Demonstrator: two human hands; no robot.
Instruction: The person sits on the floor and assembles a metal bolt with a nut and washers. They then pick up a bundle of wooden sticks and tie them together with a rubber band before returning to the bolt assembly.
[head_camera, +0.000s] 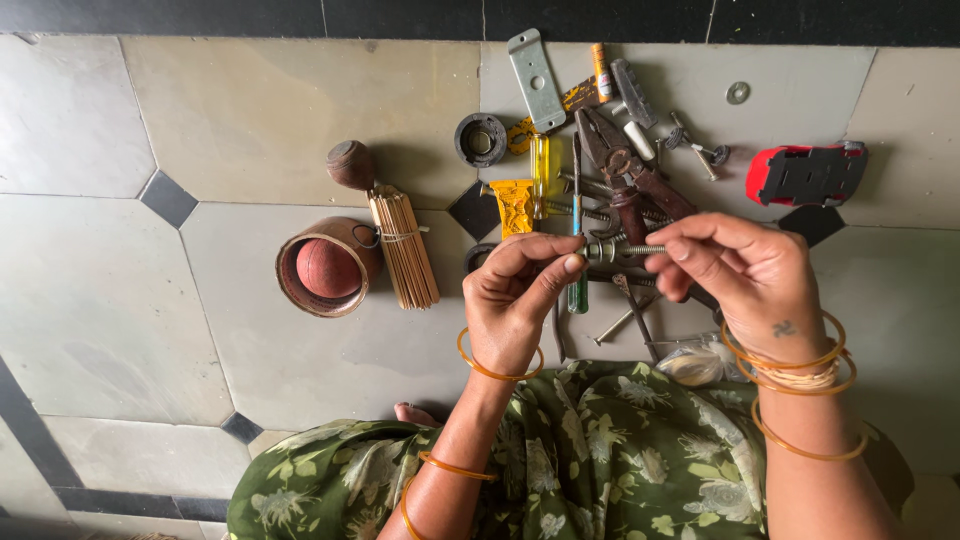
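My left hand (517, 290) and my right hand (745, 275) meet over a tiled floor, each pinching an end of a threaded metal bolt (630, 250). The left fingertips grip a nut or washer at the bolt's left end, and the right fingers hold the threaded shaft. Just beyond the hands lies a pile of tools: rusty pliers (625, 175), a screwdriver with a clear green handle (577, 290), a yellow-handled screwdriver (540, 165) and loose nails and screws.
A round wooden cup holding a red ball (327, 268) lies on its side at the left, beside a bundle of thin sticks (404, 250) and a brown ball (351, 163). A metal bracket (534, 80), a black ring (480, 139), a red toy car (806, 174) and a washer (738, 93) lie farther out.
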